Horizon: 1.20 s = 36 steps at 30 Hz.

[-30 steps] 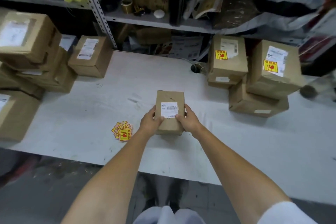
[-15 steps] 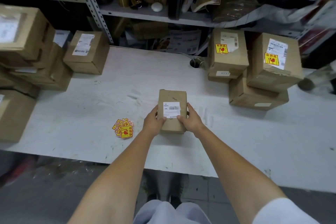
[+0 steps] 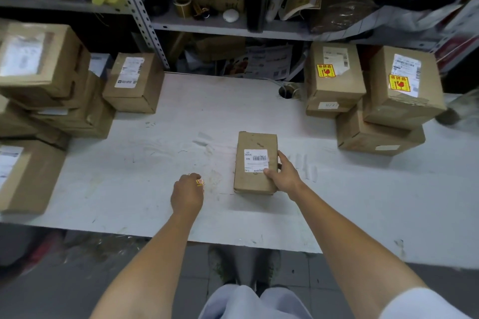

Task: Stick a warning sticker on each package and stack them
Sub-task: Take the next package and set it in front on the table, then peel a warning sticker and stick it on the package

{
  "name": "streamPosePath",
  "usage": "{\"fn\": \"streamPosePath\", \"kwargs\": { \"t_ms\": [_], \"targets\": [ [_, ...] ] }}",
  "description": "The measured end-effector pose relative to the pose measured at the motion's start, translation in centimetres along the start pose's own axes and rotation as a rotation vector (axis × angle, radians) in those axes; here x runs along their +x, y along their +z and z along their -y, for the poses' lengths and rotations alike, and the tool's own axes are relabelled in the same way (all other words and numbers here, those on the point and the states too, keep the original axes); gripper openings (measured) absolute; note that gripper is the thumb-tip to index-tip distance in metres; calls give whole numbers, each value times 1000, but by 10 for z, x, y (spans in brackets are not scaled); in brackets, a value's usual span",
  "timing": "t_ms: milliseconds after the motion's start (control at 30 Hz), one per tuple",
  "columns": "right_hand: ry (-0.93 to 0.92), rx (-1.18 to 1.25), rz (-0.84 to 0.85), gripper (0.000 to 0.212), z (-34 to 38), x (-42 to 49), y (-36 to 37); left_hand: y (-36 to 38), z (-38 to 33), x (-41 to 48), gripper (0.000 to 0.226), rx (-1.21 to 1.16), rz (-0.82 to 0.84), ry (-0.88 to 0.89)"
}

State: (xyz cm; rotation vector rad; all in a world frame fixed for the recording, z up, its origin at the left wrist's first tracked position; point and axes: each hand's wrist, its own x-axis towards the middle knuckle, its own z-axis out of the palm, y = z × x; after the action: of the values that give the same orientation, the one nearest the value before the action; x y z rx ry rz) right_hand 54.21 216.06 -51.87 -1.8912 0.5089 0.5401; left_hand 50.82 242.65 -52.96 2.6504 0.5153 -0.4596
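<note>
Tabletop of scuffed white board (image 3: 337, 202) spans the view, with a grey metal shelf (image 3: 207, 27) crammed with clutter behind it. On its left side sits a pile of brown cardboard boxes with white labels (image 3: 51, 90). On its right is a stack of brown cardboard boxes (image 3: 375, 134) whose two upper ones each carry a yellow-and-red warning sticker (image 3: 326, 71) on top. Between the two groups, well apart from both, a small brown cardboard package (image 3: 255, 142) lies flat on the table, its white barcode label (image 3: 255, 160) facing up. The right hand (image 3: 286, 176) grips the package at its near right edge: the thumb lies on the top face at the label's near corner, and the fingers wrap the right side. The left hand (image 3: 187, 194) is apart from the package, to its left, knuckles up with fingers bent down onto a little heap of loose yellow-and-red stickers (image 3: 199, 183). Only a corner of the heap shows past the fingertips, and whether the hand pinches one cannot be told.
</note>
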Motion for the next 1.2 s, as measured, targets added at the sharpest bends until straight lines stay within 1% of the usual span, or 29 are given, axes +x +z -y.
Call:
{"fn": "streamPosePath", "kwargs": {
  "t_ms": [100, 267, 400, 467, 600, 767, 867, 1000, 1200],
  "targets": [
    [-1, 1, -8, 74, -3, 1, 0, 7, 12, -2, 37, 89, 30, -33],
    [-6, 17, -9, 78, -9, 6, 1, 14, 22, 2, 45, 115, 45, 8],
    [-5, 26, -15, 78, -11, 7, 1, 12, 24, 6, 44, 122, 46, 11],
    [0, 38, -14, 78, -12, 8, 1, 11, 24, 6, 45, 111, 26, 33],
    [4, 39, -12, 79, -15, 9, 1, 16, 27, -1, 53, 61, -10, 132],
    [-1, 27, -14, 78, -16, 9, 1, 27, 35, -13, 58, 17, -25, 180],
    [-11, 25, -13, 78, -17, 10, 1, 33, 39, -21, 53, 17, -41, 192],
    [-11, 29, -12, 77, -17, 10, 0, 38, 42, -23, 49, 54, 1, 252],
    [-18, 33, -11, 76, -15, 9, 0, 35, 43, -19, 41, 101, 8, 253]
  ]
}}
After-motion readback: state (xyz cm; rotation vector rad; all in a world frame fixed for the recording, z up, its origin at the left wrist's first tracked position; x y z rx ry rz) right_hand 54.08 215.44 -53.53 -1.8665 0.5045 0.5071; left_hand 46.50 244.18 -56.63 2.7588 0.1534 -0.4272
